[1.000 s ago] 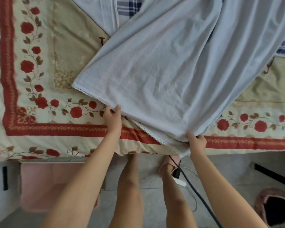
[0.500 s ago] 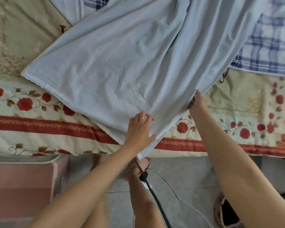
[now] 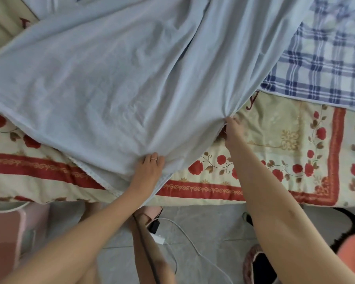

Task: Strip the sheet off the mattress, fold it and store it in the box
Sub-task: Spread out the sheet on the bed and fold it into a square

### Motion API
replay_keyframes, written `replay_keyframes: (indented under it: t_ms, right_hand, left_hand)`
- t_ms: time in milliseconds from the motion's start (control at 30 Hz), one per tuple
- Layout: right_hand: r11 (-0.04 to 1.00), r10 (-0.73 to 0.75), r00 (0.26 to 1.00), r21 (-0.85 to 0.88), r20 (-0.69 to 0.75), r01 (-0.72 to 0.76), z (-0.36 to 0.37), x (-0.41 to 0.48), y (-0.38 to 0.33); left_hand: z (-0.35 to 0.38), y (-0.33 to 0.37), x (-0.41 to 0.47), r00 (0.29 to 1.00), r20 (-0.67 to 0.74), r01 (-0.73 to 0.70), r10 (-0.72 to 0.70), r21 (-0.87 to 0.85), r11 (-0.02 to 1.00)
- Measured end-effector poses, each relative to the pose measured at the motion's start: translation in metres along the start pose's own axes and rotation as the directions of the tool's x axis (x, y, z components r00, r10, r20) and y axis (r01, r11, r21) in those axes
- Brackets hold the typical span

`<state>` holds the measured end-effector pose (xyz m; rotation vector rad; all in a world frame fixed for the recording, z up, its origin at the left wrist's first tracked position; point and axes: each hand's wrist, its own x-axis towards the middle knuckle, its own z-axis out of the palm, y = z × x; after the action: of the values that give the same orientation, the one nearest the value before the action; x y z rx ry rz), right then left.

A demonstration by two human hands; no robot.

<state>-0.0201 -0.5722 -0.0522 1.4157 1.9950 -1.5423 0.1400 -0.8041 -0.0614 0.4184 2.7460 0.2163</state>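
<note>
A pale blue sheet (image 3: 115, 78) lies loose and creased across the mattress, which wears a cream cover with red roses (image 3: 275, 140). My left hand (image 3: 150, 167) rests on the sheet near its lace-trimmed front corner, fingers curled into a bunch of the cloth. Farther right and deeper on the bed, my right hand (image 3: 233, 128) pinches the sheet's right edge, and creases run out from that pinch. A pink box (image 3: 6, 236) stands on the floor at the lower left, partly under the mattress edge.
A blue and white checked cloth (image 3: 324, 58) covers the far right of the bed. On the grey floor lie a white charger and cables (image 3: 162, 236), a black cord, and a slipper (image 3: 258, 265). My bare legs stand against the bed's front edge.
The view swung left to right along the bed. My left hand moved from the sheet's left edge to its front corner. My right hand left that corner and took the right edge, farther in.
</note>
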Motion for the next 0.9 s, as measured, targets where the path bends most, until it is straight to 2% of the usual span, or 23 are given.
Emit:
replay_keyframes:
  t_ms: [67, 167, 333, 433, 500, 600, 667, 800, 900]
  right_hand:
    - [0.978, -0.135, 0.991, -0.159, 0.011, 0.135, -0.001, 0.004, -0.013]
    - [0.948, -0.231, 0.973, -0.221, 0.017, 0.229, 0.004, 0.014, -0.04]
    - [0.935, -0.201, 0.979, -0.306, -0.041, 0.179, -0.002, 0.038, -0.056]
    - [0.937, -0.201, 0.978, -0.305, -0.062, 0.173, -0.009, 0.042, -0.044]
    - [0.937, -0.192, 0.98, -0.307, -0.054, 0.166, -0.01, 0.041, -0.042]
    - [0.94, -0.165, 0.986, -0.302, -0.001, 0.157, -0.012, 0.035, -0.045]
    - [0.912, -0.174, 0.981, -0.362, 0.087, 0.194, -0.012, 0.025, -0.042]
    - [0.95, 0.007, 0.969, -0.303, 0.247, 0.071, -0.01, -0.013, -0.007]
    - [0.955, 0.126, 0.935, -0.297, 0.332, -0.023, -0.005, -0.04, 0.025]
  left_hand:
    - [0.002, 0.004, -0.002, 0.999, 0.001, -0.045, 0.045, 0.01, 0.999]
    - [-0.001, 0.009, -0.003, 0.993, 0.046, -0.109, 0.107, 0.024, 0.994]
    - [-0.004, 0.022, 0.003, 0.993, 0.109, -0.041, 0.046, -0.039, 0.998]
    - [-0.01, 0.034, 0.003, 0.97, 0.237, 0.045, -0.054, 0.044, 0.998]
    - [-0.008, 0.031, -0.001, 0.958, 0.268, 0.093, -0.103, 0.051, 0.994]
    - [-0.014, 0.014, -0.006, 0.978, 0.177, 0.127, -0.113, -0.068, 0.99]
    - [-0.014, 0.007, -0.011, 0.993, 0.114, 0.051, -0.038, -0.107, 0.993]
    - [-0.017, -0.003, -0.022, 1.0, 0.028, 0.002, 0.0, -0.058, 0.998]
    - [-0.022, -0.015, -0.029, 0.999, 0.034, -0.032, 0.033, -0.041, 0.999]
